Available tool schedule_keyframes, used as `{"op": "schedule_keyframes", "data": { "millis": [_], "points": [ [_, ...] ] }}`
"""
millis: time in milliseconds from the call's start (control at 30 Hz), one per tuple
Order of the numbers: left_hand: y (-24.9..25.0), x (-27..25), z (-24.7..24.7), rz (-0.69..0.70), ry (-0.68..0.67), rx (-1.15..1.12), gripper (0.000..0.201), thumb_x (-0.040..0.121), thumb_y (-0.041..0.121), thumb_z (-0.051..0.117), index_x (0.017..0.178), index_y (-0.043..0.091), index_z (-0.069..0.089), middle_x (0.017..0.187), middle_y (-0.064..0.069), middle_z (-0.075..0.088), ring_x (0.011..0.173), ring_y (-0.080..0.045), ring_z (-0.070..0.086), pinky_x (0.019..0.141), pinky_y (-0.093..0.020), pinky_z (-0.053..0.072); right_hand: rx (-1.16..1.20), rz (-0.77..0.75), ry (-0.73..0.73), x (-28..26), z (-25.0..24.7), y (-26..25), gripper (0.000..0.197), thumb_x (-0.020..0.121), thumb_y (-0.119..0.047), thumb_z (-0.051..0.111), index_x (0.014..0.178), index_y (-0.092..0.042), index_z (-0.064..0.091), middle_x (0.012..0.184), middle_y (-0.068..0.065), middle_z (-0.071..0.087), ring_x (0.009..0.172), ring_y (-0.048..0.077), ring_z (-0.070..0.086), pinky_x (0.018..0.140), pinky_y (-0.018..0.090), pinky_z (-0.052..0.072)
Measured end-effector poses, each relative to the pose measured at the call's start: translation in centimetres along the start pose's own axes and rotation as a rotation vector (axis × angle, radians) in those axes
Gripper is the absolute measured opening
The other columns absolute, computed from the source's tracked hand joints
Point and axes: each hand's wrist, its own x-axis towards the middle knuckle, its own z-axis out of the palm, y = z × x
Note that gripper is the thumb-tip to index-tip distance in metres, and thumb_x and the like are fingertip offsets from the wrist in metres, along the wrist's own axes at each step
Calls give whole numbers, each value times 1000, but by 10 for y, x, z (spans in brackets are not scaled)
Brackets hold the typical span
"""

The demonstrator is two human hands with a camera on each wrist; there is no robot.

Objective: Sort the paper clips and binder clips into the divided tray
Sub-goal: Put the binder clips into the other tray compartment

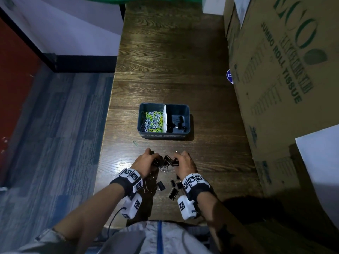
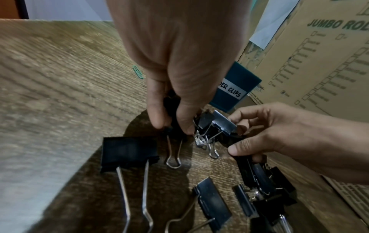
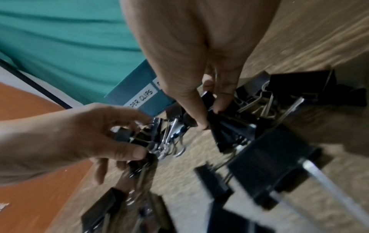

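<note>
Black binder clips (image 1: 167, 161) pinched by left hand (image 1: 142, 163) and right hand (image 1: 186, 163).

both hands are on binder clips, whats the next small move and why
Probably lift both handfuls and carry them to the tray's right compartment: the left hand and right hand each grip binder clips, and that compartment already holds binder clips.

- One divided tray (image 1: 143, 114), two compartments.
- Paper clips (image 1: 154, 119) in the left compartment: too many and too tangled to count.
- One green paper clip (image 1: 135, 143) loose on the tabletop (image 1: 165, 70).
- Two hands, each gripping binder clips (image 1: 167, 161); count unclear.
</note>
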Motion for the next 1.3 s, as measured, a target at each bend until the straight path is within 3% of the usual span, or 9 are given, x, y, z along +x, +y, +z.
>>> {"op": "schedule_keyframes", "data": {
  "millis": [167, 333, 467, 633, 733, 833, 967, 1100, 1300],
  "points": [
    [2, -3, -6, 31, 83, -16, 28, 86, 11, 67, 112, 23, 68, 98, 2, 45, 90, -24, 61, 83, -28, 48, 86, 17, -6, -3, -22, 10, 28, 83, -12, 76, 109, -21, 71, 113, 2, 66, 104, 23, 63, 78, 25, 44],
    [24, 5, -33, 133, 235, -83, 24, 84, -3, 65, 102, 12, 71, 95, -4, 62, 83, -18, 59, 78, -26, 50, 153, 110, 46, -2, -39, 16, 28, 88, -6, 72, 111, -22, 72, 118, -1, 70, 108, 18, 65, 87, 26, 49],
    [62, 27, -73, 197, 412, -178, 19, 86, -2, 66, 102, 7, 69, 96, -3, 61, 84, -11, 52, 72, -7, 43, 190, 148, 80, 1, -54, 14, 28, 87, -8, 72, 110, -24, 72, 119, -2, 68, 110, 17, 63, 87, 28, 50],
    [88, 53, -104, 179, 450, -266, 51, 85, 7, 70, 133, 12, 54, 119, -14, 64, 109, -24, 60, 95, -37, 49, 243, -54, 217, 13, -81, -7, 30, 83, -4, 75, 108, -20, 71, 117, -1, 69, 110, 13, 64, 91, 22, 49],
    [84, 48, -104, 138, 450, -312, 57, 86, 7, 69, 139, 12, 48, 125, -13, 62, 105, -21, 61, 89, -31, 50, 243, -191, 317, 28, -109, -24, 33, 82, -1, 74, 111, -17, 70, 117, 3, 67, 102, 14, 65, 83, 18, 49],
    [70, 30, -94, 142, 484, -286, 35, 88, 11, 68, 122, 11, 62, 111, -9, 66, 87, -12, 60, 77, -24, 50, 279, -252, 347, 37, -129, -33, 36, 83, -2, 74, 115, -18, 72, 111, 4, 66, 88, 11, 63, 78, 22, 54],
    [31, 2, -73, 123, 307, -113, 15, 89, 21, 67, 104, 16, 68, 95, -1, 70, 76, -8, 59, 74, -29, 54, 268, -200, 334, 28, -118, -18, 31, 85, -9, 75, 114, -17, 71, 111, 3, 66, 90, 10, 62, 77, 19, 51],
    [-8, -21, -51, 60, 116, 32, 18, 89, 31, 67, 105, 22, 65, 101, 3, 66, 83, -10, 57, 62, -15, 38, 133, -83, 50, 10, -78, 16, 45, 84, -21, 77, 127, -22, 62, 126, 4, 62, 110, 18, 62, 90, 26, 51],
    [-44, -47, -18, -53, -142, 305, 75, 71, 55, 74, 130, 27, 38, 114, -1, 51, 96, -25, 60, 71, -33, 42, -127, 114, -286, -18, -47, 62, 91, 69, -29, 88, 146, -32, 39, 158, 6, 28, 144, 35, 31, 113, 53, 35]
  ]
}}
